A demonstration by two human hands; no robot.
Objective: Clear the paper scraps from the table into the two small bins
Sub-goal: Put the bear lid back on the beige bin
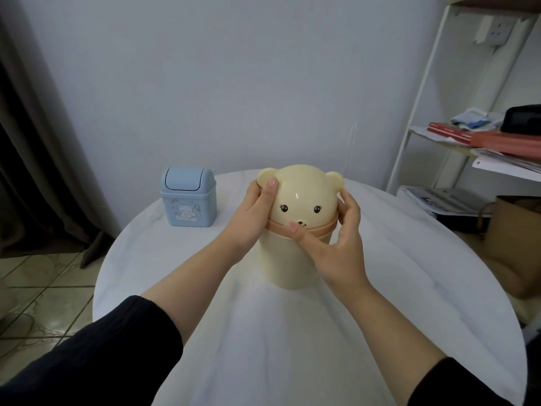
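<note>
Two hands on the cream plastic bear-head bin [281,259], zero scraps in sight

It stood mid-way on the round white desk [292,347]. The left hand [257,209] wrapped its domed lid [304,189] and the right hand [342,230] gripped round the peach collar [281,228]. I saw no paper scraps. A hard tug could've tipped that light bin or popped the lid. The small blue swing-lid bin [188,200] sat far-left.

The cream-yellow bear-shaped plastic bin [281,265] has a peach-orange band under its domed lid, and black lashed eyes and a small black nose are printed on the face. The pale blue plastic swing-lid bin [188,200] bears a white bear print with pink touches. The round white table [292,347] shows faint grey marble veining. The long black sleeves [102,361] are plain.
</note>
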